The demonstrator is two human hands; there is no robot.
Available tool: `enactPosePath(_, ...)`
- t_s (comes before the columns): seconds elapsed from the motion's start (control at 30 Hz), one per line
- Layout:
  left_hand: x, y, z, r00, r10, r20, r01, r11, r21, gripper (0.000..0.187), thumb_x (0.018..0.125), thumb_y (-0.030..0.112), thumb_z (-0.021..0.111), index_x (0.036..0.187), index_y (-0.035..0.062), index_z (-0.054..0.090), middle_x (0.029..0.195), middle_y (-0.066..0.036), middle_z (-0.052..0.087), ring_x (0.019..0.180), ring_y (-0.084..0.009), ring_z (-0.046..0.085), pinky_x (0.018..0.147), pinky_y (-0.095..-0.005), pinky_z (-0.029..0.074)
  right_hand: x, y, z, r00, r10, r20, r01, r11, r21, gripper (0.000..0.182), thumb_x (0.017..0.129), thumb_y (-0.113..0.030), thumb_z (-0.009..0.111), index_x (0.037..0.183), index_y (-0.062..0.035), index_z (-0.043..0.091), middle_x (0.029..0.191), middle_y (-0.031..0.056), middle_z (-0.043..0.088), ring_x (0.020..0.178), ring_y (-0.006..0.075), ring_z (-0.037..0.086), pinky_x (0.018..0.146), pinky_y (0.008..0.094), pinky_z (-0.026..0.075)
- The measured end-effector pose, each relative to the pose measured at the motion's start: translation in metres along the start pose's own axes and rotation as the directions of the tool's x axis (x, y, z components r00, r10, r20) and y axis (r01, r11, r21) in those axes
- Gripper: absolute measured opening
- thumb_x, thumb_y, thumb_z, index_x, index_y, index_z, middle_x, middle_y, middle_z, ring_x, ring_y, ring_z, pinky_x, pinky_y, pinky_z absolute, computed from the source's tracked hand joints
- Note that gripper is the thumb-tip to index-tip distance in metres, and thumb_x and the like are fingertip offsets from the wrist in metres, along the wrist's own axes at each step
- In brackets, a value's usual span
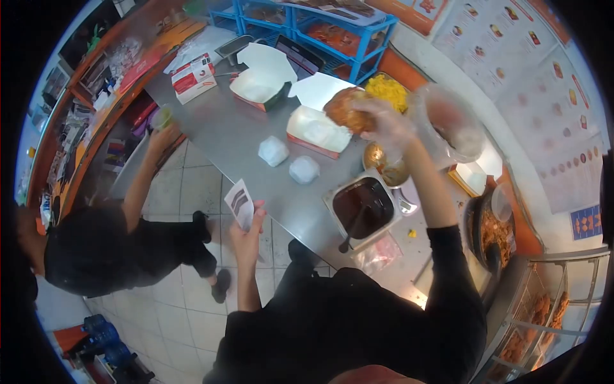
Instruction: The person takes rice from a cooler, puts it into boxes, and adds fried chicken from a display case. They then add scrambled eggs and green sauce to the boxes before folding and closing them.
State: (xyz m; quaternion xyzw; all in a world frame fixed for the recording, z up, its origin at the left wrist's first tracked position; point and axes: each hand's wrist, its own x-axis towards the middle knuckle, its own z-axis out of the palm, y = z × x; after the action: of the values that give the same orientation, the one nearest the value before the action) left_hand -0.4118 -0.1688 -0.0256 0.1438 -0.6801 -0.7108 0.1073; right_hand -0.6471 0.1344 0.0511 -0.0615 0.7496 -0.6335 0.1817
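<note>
My right hand [388, 125], in a clear glove, holds a browned piece of food [348, 110] above the right side of an open white-lined box [318, 131]. In my left hand [247, 235], near the table's front edge, is a small printed paper [240, 205]. Two white wrapped bundles [273, 151] [304, 169] sit on the metal table [217, 128] between my hands. Another open box [260, 83] stands farther back. Below my right hand are a metal tray of dark sauce [362, 208] and a bowl [377, 159].
A co-worker [96, 249] at the left holds a small green cup [161, 118]. Blue racks [358, 48] stand at the back. Yellow food [386, 93], a clear bucket [446, 125] and a pan of food [492, 230] are at the right.
</note>
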Motion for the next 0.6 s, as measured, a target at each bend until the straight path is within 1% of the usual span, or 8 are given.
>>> enactPosePath(0.1,0.007,-0.009,-0.026,0.996,-0.075,-0.050,0.076,0.997,0.016,0.027,0.091,0.022,0.068,0.109,0.0018,0.069,0.084,0.000,0.065,0.067,-0.0044,0.048,0.059,-0.0208,0.037,0.052,0.013,0.060,0.954,-0.106,-0.279,-0.133,0.688,-0.714,0.050,0.087,-0.047,0.051,0.116,-0.0073,0.060,0.111,0.0235,0.067,0.107,0.0372,0.063,0.091,0.0416,0.049)
enactPosePath(0.2,0.011,-0.031,-0.052,0.979,-0.172,-0.106,0.176,0.984,0.033,0.029,0.090,0.024,0.069,0.109,0.0021,0.069,0.084,0.000,0.064,0.066,-0.0046,0.048,0.059,-0.0206,0.037,0.066,0.057,0.073,0.986,-0.026,-0.165,-0.138,0.439,-0.888,0.039,0.088,-0.038,0.054,0.114,-0.0092,0.062,0.100,0.0211,0.069,0.097,0.0365,0.066,0.087,0.0423,0.052)
enactPosePath(0.27,0.016,-0.038,-0.065,0.967,-0.212,-0.145,0.219,0.975,0.035,0.030,0.088,0.023,0.069,0.109,0.0025,0.069,0.083,0.002,0.063,0.064,-0.0041,0.047,0.058,-0.0191,0.035,0.060,0.079,0.078,0.877,-0.393,-0.275,-0.095,0.419,-0.903,0.027,0.083,-0.028,0.062,0.103,-0.0131,0.071,0.091,0.0164,0.070,0.090,0.0325,0.068,0.085,0.0405,0.052)
enactPosePath(0.33,0.024,-0.044,-0.071,0.967,-0.218,-0.132,0.222,0.975,0.013,0.032,0.088,0.023,0.069,0.113,0.0020,0.068,0.084,0.003,0.064,0.064,-0.0024,0.045,0.056,-0.0182,0.033,0.065,0.097,0.076,0.982,-0.151,-0.112,-0.065,0.289,-0.955,0.016,0.075,-0.024,0.069,0.087,-0.0161,0.076,0.084,0.0118,0.070,0.083,0.0292,0.069,0.082,0.0392,0.054)
enactPosePath(0.37,0.028,-0.043,-0.074,0.958,-0.260,-0.120,0.264,0.964,0.018,0.033,0.089,0.022,0.069,0.115,0.0025,0.067,0.087,0.003,0.065,0.064,-0.0018,0.045,0.055,-0.0178,0.033,0.066,0.126,0.082,0.880,-0.475,-0.013,0.003,0.033,-0.999,0.013,0.075,-0.026,0.071,0.079,-0.0170,0.078,0.083,0.0098,0.071,0.079,0.0268,0.070,0.077,0.0383,0.055)
enactPosePath(0.47,0.060,-0.079,-0.079,0.980,-0.184,-0.076,0.186,0.982,0.032,0.032,0.091,0.020,0.066,0.120,0.0060,0.066,0.093,0.004,0.065,0.064,0.0007,0.042,0.053,-0.0175,0.031,0.075,0.120,0.056,0.980,-0.139,0.145,0.172,0.201,-0.965,0.015,0.079,-0.023,0.066,0.082,-0.0146,0.078,0.086,0.0116,0.073,0.080,0.0276,0.070,0.078,0.0398,0.056)
enactPosePath(0.5,0.061,-0.050,-0.066,0.972,-0.234,-0.013,0.234,0.966,0.107,0.032,0.093,0.019,0.063,0.123,0.0074,0.065,0.099,0.004,0.065,0.069,0.0003,0.046,0.058,-0.0168,0.034,0.052,0.097,0.041,0.978,-0.170,-0.125,-0.018,0.523,-0.852,0.025,0.084,-0.012,0.054,0.098,-0.0021,0.072,0.100,0.0182,0.071,0.096,0.0297,0.069,0.088,0.0402,0.054)
enactPosePath(0.6,0.061,-0.026,-0.027,0.971,-0.221,-0.087,0.230,0.965,0.121,0.036,0.088,0.017,0.067,0.124,0.0150,0.066,0.091,0.011,0.059,0.059,0.0025,0.030,0.049,-0.0155,0.020,-0.068,0.042,-0.033,0.682,-0.592,-0.429,0.109,0.663,-0.741,0.036,0.078,-0.008,0.061,0.114,-0.0075,0.067,0.109,0.0163,0.067,0.105,0.0327,0.063,0.096,0.0392,0.048)
